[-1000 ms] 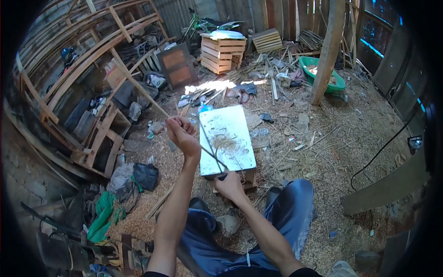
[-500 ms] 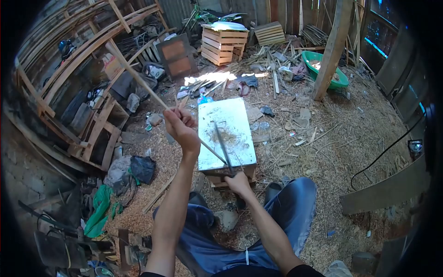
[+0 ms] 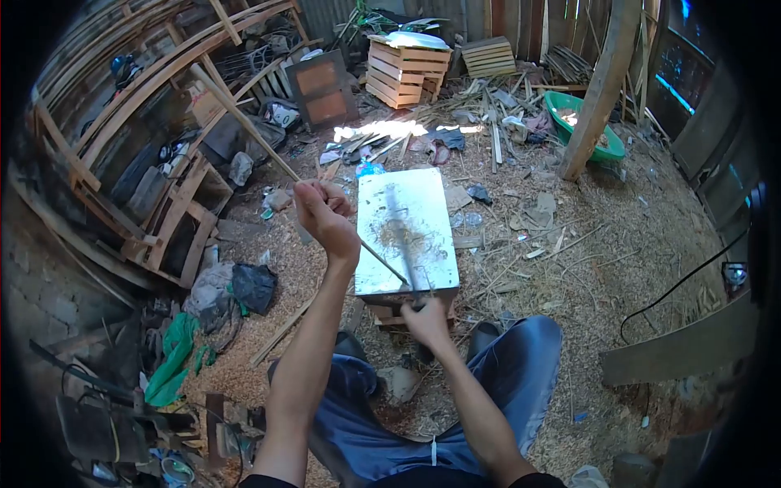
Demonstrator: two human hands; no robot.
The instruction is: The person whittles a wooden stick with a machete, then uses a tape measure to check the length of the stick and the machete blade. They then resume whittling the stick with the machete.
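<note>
My left hand point(image 3: 329, 221) is closed around a long, thin wooden stick point(image 3: 244, 122), raised over the left side of a low white-topped block point(image 3: 374, 195). The stick slants from the upper left down to the near edge of the block, where its thin end point(image 3: 384, 261) meets the blade. In my right hand point(image 3: 427, 321), just in front of that edge, is the handle of a long knife point(image 3: 404, 244). Its dark blade points away from me over the white top and is blurred by motion. Shavings and dark marks cover the middle of the top.
My knees point(image 3: 521, 366) flank the block. A wooden rack point(image 3: 175, 220) stands at left, with plastic bags point(image 3: 254, 286) nearby. Behind are a slatted crate point(image 3: 394, 77), scrap wood, a green basin point(image 3: 614, 149) and a leaning post point(image 3: 598, 98). Shavings cover the floor.
The knife blade has swung and now lies longer across the white top. The left hand keeps its hold on the stick. The whole view has shifted slightly.
</note>
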